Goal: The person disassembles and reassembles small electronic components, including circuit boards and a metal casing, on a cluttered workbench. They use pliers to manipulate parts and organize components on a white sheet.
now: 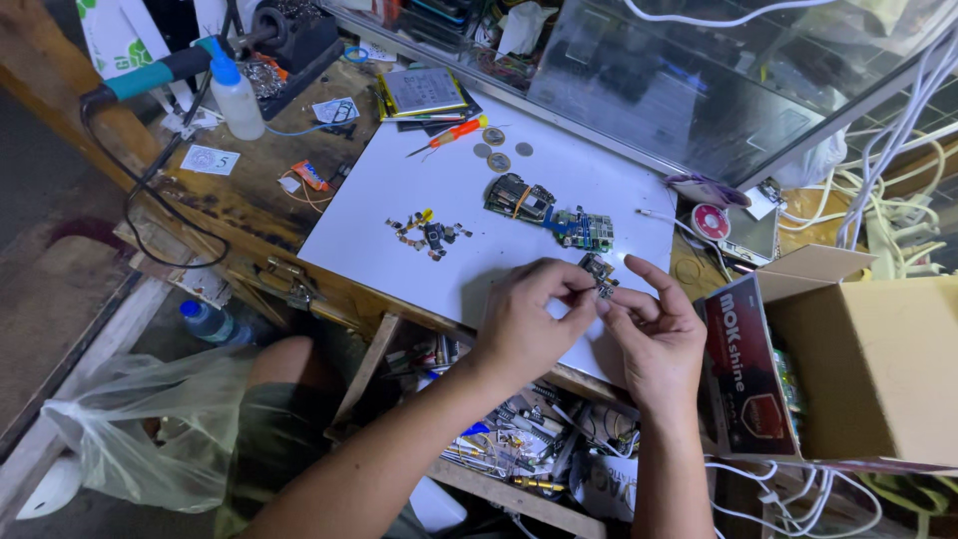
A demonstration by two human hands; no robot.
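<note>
Both hands pinch a small circuit piece (pixel 602 278) — left hand (pixel 524 324), right hand (pixel 659 334) — over white board (pixel 399 190); circuit boards (pixel 549 215) nearby.

On your white work board (pixel 399 200), a red-handled screwdriver (pixel 451 134) lies by the far edge with three round coins (pixel 496 150) just beside it. Green and blue circuit boards (pixel 549 214) sit mid-board; a cluster of tiny parts (pixel 427 235) nearer the left edge. An open brown cardboard box (pixel 878 359) stands off the right edge.
</note>
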